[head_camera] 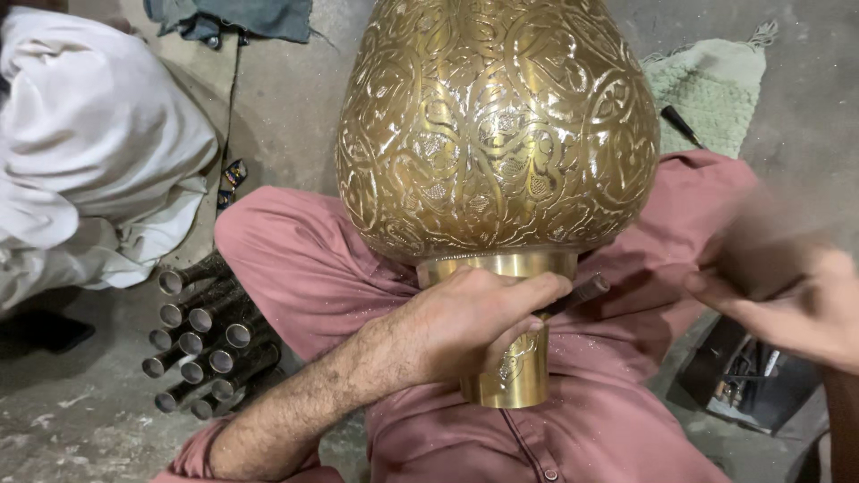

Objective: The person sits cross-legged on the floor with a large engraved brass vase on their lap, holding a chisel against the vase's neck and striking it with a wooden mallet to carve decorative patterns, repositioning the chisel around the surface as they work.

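A large engraved brass vase (497,125) rests across my lap, its bulbous body pointing away and its plain neck (514,376) toward me. My left hand (465,322) wraps around the neck and also pins a thin dark metal tool (582,292) against it. My right hand (787,300) hovers at the right, blurred by motion, apart from the vase. What it holds, if anything, cannot be made out. I sit cross-legged in pink clothing (304,268).
A bundle of several dark metal tubes (201,340) lies on the concrete floor at the left. Another person in white clothing (89,152) sits at the far left. A green mat (711,85) with a dark tool lies behind; a dark box (747,380) sits right.
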